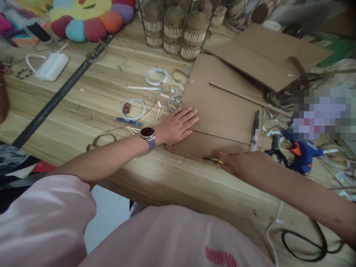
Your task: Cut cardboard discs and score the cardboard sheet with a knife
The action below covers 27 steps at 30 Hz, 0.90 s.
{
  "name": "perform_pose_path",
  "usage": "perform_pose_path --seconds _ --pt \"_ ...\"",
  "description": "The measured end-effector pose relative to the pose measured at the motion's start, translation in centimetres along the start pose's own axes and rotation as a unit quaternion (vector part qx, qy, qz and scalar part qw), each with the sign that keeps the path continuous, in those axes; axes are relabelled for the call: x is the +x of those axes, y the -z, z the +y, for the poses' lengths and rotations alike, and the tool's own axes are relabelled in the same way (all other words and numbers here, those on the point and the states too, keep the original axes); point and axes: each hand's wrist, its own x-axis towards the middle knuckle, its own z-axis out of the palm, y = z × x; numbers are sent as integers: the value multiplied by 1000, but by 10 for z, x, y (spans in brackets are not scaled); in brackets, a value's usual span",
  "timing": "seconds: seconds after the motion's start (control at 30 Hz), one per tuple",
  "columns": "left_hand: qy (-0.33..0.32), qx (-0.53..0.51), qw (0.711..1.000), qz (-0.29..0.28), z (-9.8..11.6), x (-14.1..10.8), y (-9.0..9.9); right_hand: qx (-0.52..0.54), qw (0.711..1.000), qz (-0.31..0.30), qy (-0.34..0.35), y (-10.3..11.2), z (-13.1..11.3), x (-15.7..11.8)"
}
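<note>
My left hand [180,126], with a watch on its wrist, lies flat with fingers spread on a brown cardboard sheet [222,107]. A crease or cut line crosses the sheet just right of that hand. My right hand [236,163] is closed round a utility knife [213,160]; only its thin dark front end and a bit of yellow show past the fingers. The knife's tip points left over the near strip of cardboard. Beyond the right hand a black-and-clear pen [255,129] rests on the sheet.
A blue glue gun [304,154] sits at the right among paper scraps. More cardboard [272,55] is stacked behind. Tape rolls [156,76] and small sticks lie left of the sheet. Stick-built towers [194,35] stand at the back. A white box [52,66] is far left.
</note>
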Motion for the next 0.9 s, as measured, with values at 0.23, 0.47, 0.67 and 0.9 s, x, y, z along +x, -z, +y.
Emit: perform_pose_path --seconds 0.23,0.47,0.67,0.9 --pt "11 16 1000 -20 3 2 4 12 999 52 -5 -4 5 1" --pt "1 20 1000 -24 4 1 7 -56 994 98 16 21 -44 33" --pt "1 18 1000 -22 4 1 8 -56 991 113 48 26 -57 46" --pt "0 23 1000 -14 4 1 7 -61 989 120 57 30 -68 54"
